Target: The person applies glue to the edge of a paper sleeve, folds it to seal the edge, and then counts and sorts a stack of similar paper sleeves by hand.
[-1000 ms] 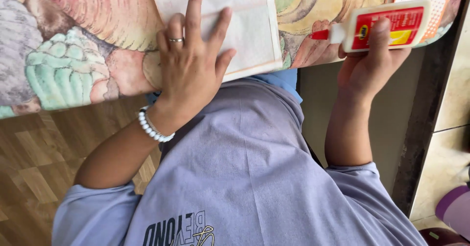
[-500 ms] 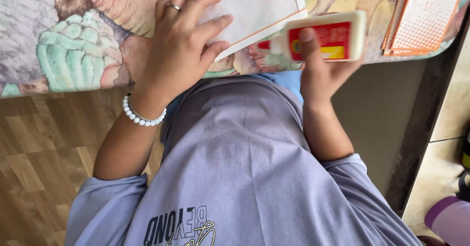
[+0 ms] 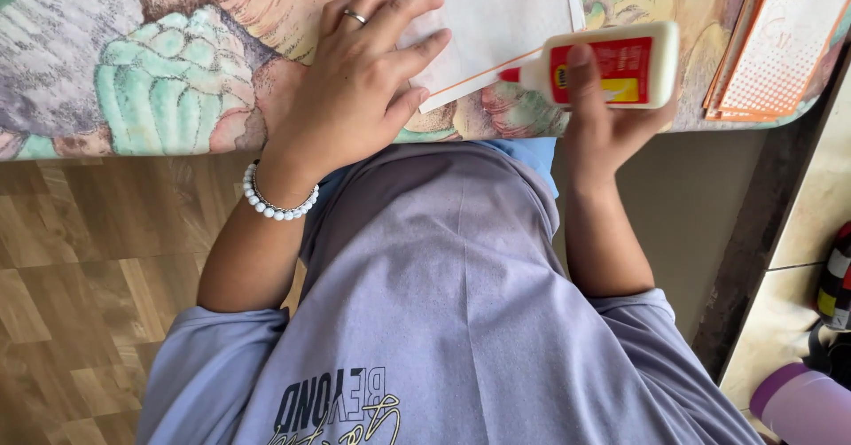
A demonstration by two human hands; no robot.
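The white sheet of paper [image 3: 496,19] lies flat on the bench [image 3: 133,73], which wears a patterned cloth, and its orange-lined near edge runs just ahead of your right thumb. Your left hand [image 3: 359,81] rests on the sheet's near corner with its fingers [image 3: 417,46] spread and pressed flat; keep that weight even so the paper cannot skid. Your right hand [image 3: 612,117] grips the white glue bottle [image 3: 603,68] on its side, fingers wrapped round it, thumb across the red label, red nozzle touching the orange edge. Squeeze lightly and follow that line. A stack of orange-printed cards [image 3: 780,46] lies beyond your right fingers.
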